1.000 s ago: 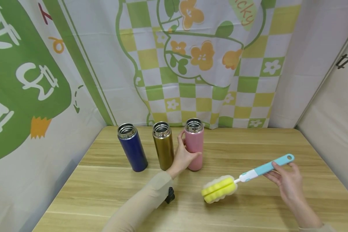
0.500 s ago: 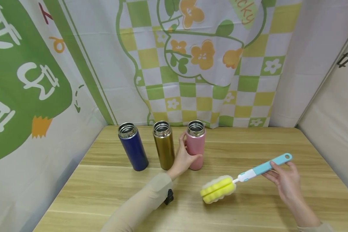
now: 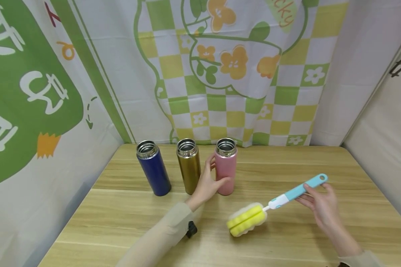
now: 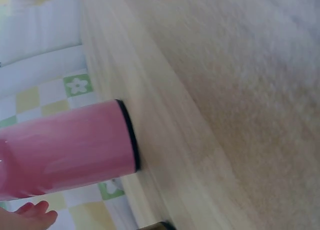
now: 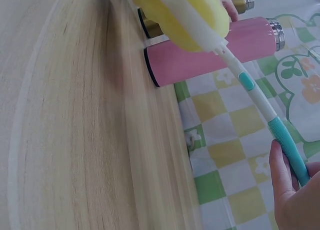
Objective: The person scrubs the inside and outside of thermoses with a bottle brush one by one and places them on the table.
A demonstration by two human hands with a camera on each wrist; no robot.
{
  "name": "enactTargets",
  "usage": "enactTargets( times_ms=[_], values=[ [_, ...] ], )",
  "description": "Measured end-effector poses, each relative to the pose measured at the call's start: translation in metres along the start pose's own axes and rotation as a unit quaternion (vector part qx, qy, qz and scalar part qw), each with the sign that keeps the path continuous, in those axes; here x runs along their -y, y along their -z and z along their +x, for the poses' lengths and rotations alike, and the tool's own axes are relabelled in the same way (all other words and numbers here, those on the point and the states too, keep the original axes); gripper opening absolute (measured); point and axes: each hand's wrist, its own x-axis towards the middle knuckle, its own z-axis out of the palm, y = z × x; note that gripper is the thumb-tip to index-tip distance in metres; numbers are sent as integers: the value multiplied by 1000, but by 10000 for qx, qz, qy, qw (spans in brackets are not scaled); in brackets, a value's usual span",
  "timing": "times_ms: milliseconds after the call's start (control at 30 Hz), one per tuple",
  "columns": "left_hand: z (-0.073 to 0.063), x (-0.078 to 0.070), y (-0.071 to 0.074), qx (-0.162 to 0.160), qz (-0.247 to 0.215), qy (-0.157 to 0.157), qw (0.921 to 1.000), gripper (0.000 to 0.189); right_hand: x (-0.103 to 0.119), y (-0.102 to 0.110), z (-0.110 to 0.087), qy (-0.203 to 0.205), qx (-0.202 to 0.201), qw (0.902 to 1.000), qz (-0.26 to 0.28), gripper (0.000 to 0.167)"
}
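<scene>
A pink bottle (image 3: 225,170) without a lid stands upright on the table. My left hand (image 3: 205,187) is at its left side, thumb over the front and fingers behind. In the left wrist view, visible fingertips (image 4: 40,215) stand slightly apart from the pink wall; the thumb does not show there. My right hand (image 3: 325,207) holds a bottle brush (image 3: 295,192) by its blue handle, pinched between thumb and fingers. The brush's yellow and white sponge head (image 3: 247,219) points left and hangs over the table, in front of the pink bottle.
A gold bottle (image 3: 189,167) and a dark blue bottle (image 3: 154,172) stand lidless to the left of the pink one. The wooden table (image 3: 280,163) meets a patterned cloth (image 3: 232,111) at the back. Cloth walls flank both sides.
The pink bottle has shifted slightly right and come to rest. My left hand has loosened and eased left from it. The brush in my right hand has moved a little left.
</scene>
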Motion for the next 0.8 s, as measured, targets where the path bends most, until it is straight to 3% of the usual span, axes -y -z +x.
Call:
enactTargets(
  times_ms=[200,367,567,800],
  values=[
    [-12,-11,10,-147,191,-178,9996,66,-10,-6,4,-108,-8,9999,-96,47],
    [-25,-18,21,-223,391,-386,9982,56,13,-41,-11,-388,65,9985,-368,34],
    [-39,-24,35,-185,646,-797,9946,49,39,-82,-28,-880,14,9950,-483,34],
    [-57,-24,48,-48,882,-949,9916,45,42,-90,-29,-1338,51,9900,-450,27]
  ],
)
